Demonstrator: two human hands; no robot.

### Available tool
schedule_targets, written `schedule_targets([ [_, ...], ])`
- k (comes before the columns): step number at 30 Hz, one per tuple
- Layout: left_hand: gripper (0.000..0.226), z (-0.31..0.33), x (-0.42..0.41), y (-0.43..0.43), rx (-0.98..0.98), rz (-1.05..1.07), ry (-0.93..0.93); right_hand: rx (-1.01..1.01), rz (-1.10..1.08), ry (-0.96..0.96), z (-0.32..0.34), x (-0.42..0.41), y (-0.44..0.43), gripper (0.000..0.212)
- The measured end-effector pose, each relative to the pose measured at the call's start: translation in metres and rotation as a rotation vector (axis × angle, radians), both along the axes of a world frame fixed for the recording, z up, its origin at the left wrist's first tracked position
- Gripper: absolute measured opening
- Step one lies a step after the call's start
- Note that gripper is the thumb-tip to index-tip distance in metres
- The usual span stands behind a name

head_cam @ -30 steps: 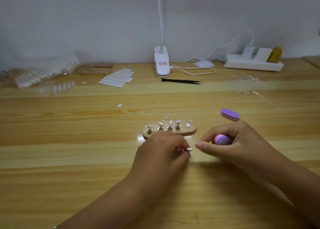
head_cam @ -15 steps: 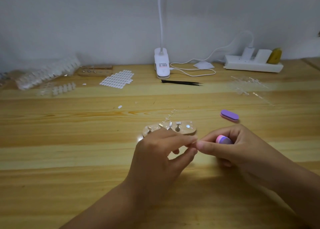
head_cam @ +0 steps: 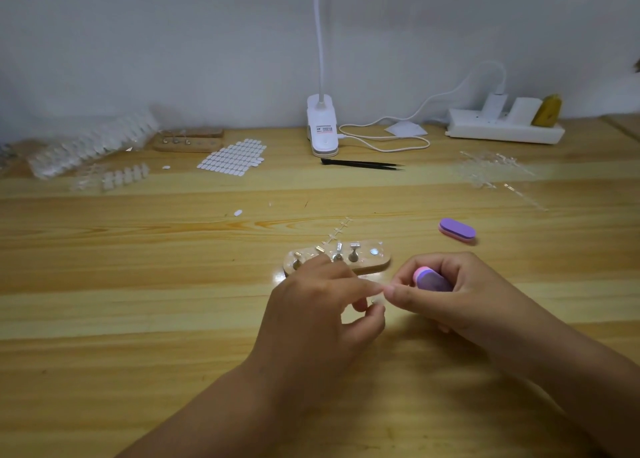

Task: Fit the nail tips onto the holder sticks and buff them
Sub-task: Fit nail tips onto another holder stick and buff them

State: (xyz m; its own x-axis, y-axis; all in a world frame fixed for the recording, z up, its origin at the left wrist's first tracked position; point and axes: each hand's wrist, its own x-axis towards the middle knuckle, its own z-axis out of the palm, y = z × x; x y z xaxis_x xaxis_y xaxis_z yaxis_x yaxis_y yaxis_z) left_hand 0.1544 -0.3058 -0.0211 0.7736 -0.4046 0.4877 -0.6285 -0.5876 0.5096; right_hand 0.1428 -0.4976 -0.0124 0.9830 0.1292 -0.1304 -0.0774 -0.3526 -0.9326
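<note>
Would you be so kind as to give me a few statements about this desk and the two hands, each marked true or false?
1. The right hand grips a pink-and-purple buffer. True.
2. A second buffer lies on the table, to the right of the wooden base. True.
3. The left hand holds the black tweezers. False: they lie near the lamp clip; the left hand pinches a small holder stick.
4. The wooden base holds no sticks. False: several metal sticks stand in it.
</note>
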Motion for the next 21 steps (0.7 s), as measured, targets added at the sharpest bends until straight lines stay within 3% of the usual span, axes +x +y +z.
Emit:
schedule_targets([
  [3,0.016,-0.0021,0.0017,-0.0002,0.001,-0.004,0.026,-0.047,0.015,-0.02,-0.0014,0.0001,0.0015,0.017],
  [21,0.009,-0.0091,0.01,-0.0021,-0.062,-0.03,0.186,-0.1,0.027,0.026,0.0006,0.0038,0.0035,0.02],
])
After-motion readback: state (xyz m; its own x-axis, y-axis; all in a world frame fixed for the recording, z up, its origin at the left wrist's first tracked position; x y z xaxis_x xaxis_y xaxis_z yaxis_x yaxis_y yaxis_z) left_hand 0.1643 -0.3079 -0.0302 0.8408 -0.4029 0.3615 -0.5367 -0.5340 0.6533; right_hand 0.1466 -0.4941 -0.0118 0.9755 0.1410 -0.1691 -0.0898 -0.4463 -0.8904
